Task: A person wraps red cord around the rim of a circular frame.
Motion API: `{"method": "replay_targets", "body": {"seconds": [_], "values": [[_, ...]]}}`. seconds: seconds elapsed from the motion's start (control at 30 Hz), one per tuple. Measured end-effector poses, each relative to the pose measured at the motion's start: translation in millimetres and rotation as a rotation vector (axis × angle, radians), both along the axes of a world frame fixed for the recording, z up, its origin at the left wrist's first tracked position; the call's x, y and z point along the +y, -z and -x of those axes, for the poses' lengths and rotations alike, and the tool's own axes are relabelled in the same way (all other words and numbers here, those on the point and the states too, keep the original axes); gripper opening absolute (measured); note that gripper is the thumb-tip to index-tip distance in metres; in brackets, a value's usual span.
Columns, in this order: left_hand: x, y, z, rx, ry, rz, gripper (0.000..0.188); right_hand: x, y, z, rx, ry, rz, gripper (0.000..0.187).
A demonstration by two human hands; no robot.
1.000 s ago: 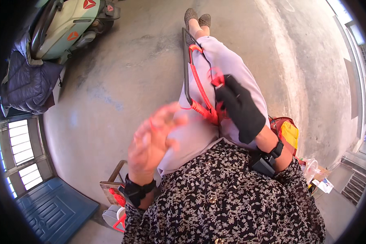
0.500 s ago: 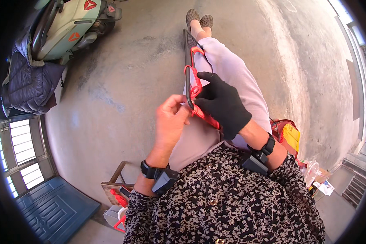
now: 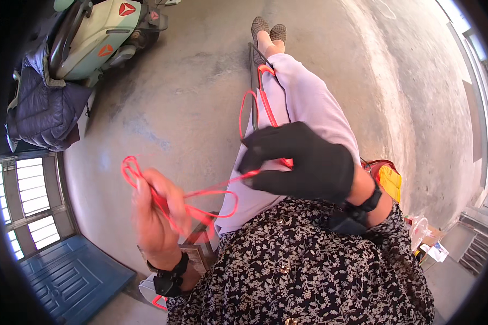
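Observation:
My bare left hand (image 3: pixel 160 211), slightly blurred, is closed round a looped bundle of red cord (image 3: pixel 129 169) at the left of my lap. A taut stretch of the cord runs across to my right hand (image 3: pixel 309 162), in a black glove, which pinches it between thumb and fingers. One loose loop hangs between the hands; another rises above the glove. Under the right hand, along my legs, lies a dark narrow frame (image 3: pixel 253 81), partly covered by red wrapping (image 3: pixel 267 105). The glove hides the frame's near end.
A pale scooter (image 3: pixel 95 40) with a dark quilted cover (image 3: pixel 49 114) stands at upper left. At lower left are a wooden stool (image 3: pixel 198 257) and a blue door panel (image 3: pixel 73 281). A red and yellow bag (image 3: pixel 387 181) sits by my right side.
My left hand has moved away from the frame, down and left, drawing out red cord. The right hand has shifted down and nearer, and the cord now stretches between both hands.

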State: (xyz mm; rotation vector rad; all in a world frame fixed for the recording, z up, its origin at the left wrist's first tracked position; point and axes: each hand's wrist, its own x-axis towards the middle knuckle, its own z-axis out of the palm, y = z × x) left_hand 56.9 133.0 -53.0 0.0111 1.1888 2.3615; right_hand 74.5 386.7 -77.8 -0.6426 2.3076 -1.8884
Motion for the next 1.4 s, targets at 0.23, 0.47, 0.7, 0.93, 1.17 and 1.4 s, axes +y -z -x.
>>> {"method": "replay_targets", "body": {"seconds": [0.23, 0.47, 0.7, 0.93, 1.17, 1.4], "values": [[-26.7, 79.1, 27.6, -0.112, -0.370, 0.161, 0.022, 44.6, 10.9, -39.1, -0.269, -0.115, 0.413, 0.015], [30.0, 84.5, 22.7, -0.070, 0.023, 0.517, 0.024, 31.9, 1.4, -58.1, -0.688, 0.031, 0.503, 0.012], [85.5, 97.2, 9.9, 0.046, 0.317, 0.523, 0.024, 27.0, -4.3, -50.7, -0.491, 0.187, 0.247, 0.012], [73.5, 101.0, 8.7, -0.213, 0.115, 0.269, 0.031, 30.4, 14.5, -52.9, -0.664, 0.163, 0.537, 0.016], [78.7, 108.7, 0.7, 0.355, 0.006, 0.685, 0.043, 36.3, 10.5, -72.1, -0.750, 0.062, 0.711, 0.015], [100.3, 97.0, 12.4, 0.383, 0.042, 0.782, 0.031, 36.2, -33.6, -74.9, -0.617, 0.258, 0.559, 0.007]]}}
